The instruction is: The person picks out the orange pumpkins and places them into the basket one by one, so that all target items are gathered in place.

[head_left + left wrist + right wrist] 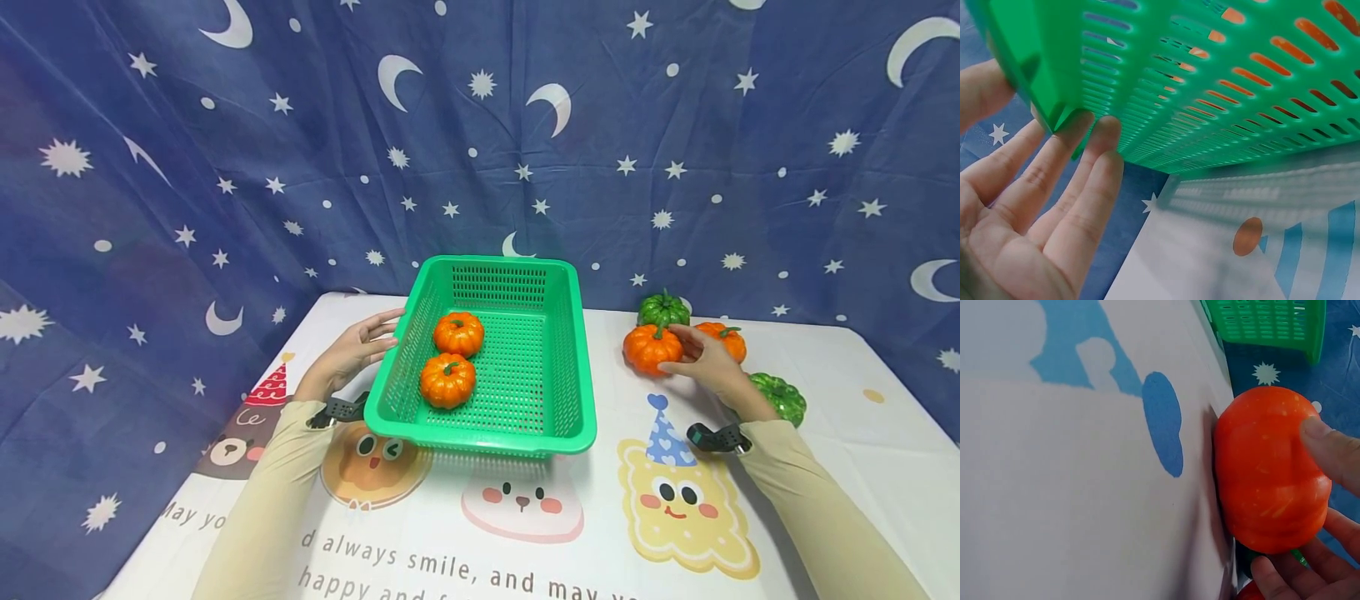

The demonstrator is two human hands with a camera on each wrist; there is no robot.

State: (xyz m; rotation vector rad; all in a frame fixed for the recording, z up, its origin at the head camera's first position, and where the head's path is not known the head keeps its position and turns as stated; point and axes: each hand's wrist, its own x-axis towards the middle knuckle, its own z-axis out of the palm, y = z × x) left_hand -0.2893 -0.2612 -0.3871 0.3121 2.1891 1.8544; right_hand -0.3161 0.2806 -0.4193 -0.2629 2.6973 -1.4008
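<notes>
A green plastic basket [480,437] with slotted walls stands mid-table. On its left side, my left hand [358,348] has its fingertips right at the rim and outer wall, the fingers [1082,206] mostly straight. Inside the basket, toward the left, lie two small orange pumpkins, a rear one [458,334] and a front one [447,381]. To the basket's right, my right hand [708,362] holds another orange pumpkin [651,350] between thumb and fingers. The right wrist view shows the thumb on this pumpkin [1272,469], which sits low at the tabletop.
Around the right hand are a green pumpkin [663,308] behind, another orange pumpkin [723,340] at its far side, and a second green pumpkin [780,398] partly behind the wrist. A printed white cloth [862,483] covers the table. A blue star-and-moon curtain [480,142] hangs behind.
</notes>
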